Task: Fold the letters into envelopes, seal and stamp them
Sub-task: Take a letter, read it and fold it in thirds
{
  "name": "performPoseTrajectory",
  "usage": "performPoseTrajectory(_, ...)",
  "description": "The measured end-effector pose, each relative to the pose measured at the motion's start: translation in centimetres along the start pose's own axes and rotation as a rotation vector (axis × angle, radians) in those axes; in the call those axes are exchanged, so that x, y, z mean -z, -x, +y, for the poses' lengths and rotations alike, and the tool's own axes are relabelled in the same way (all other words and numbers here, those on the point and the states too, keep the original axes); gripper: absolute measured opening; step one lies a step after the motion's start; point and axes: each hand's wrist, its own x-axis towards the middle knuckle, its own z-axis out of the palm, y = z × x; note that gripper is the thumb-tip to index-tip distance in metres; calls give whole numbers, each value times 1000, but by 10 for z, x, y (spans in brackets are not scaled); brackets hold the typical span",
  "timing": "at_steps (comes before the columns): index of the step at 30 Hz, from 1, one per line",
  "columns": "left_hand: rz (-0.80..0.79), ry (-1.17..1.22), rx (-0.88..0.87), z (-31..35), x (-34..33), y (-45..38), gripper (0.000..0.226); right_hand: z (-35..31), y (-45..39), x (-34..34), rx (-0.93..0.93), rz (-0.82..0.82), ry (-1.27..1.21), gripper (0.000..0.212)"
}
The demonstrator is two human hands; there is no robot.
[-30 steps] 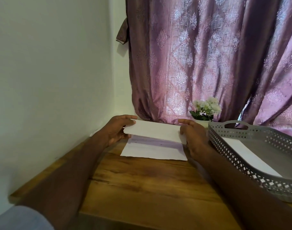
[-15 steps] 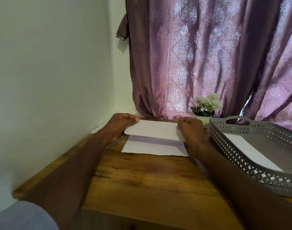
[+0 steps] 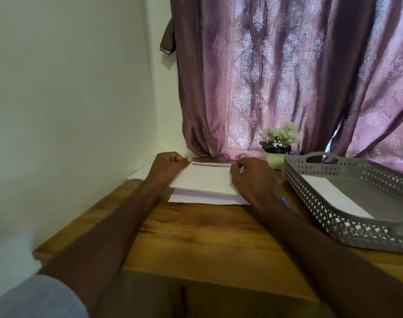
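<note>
A white letter sheet [image 3: 205, 179] lies at the far side of the wooden table [image 3: 207, 237], its near part folded over toward the far edge. A lower layer of white paper [image 3: 202, 199] shows under its near edge. My left hand [image 3: 169, 167] pinches the fold's far left corner. My right hand [image 3: 251, 177] pinches the far right corner with curled fingers. A thin strip of the sheet's far edge stays uncovered between the two hands.
A grey perforated tray [image 3: 328, 212] with a handle stands at the right and holds a white envelope [image 3: 333, 196]. A small pot of white flowers [image 3: 280, 141] sits by the purple curtain [image 3: 287, 76]. More white paper [image 3: 138, 174] lies against the left wall. Something blue [image 3: 286, 201] peeks beside my right wrist.
Both hands carried the folded flap farther from me and lowered it, so it now lies nearly flat with its edge close to the sheet's far edge.
</note>
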Motion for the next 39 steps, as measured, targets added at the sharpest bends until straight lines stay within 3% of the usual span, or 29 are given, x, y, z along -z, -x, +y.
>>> performPoseTrajectory(5, 38, -184, -36, -1, 11, 28, 36, -14, 20, 17, -23, -164, 130, 40)
performPoseTrajectory(7, -20, -323, -37, -1, 17, 45, 40, -17, 33, 25, -14, -237, 169, 39)
performPoseTrajectory(11, -40, -488, -109, 0, 29, 74, 47, -17, 57, 43, 94, -266, 249, 37)
performPoseTrajectory(15, -17, -671, -312, 14, 32, 107, 29, -18, 83, 60, 249, -322, 263, 26)
performPoseTrajectory(18, -48, -736, -404, 30, 29, 128, 22, -28, 91, 68, 367, -350, 103, 27)
performPoseTrajectory(21, -144, -728, -393, 38, 29, 150, 35, -33, 97, 70, 486, -491, -51, 34)
performPoseTrajectory(27, -517, -850, -219, 41, 31, 173, 53, -30, 95, 66, 432, -834, -90, 51)
performPoseTrajectory(32, -558, -920, -122, 44, 33, 176, 57, -32, 93, 70, 364, -989, 6, 60)
performPoseTrajectory(39, -514, -1032, 32, 40, 33, 178, 66, -23, 103, 79, 247, -937, 135, 61)
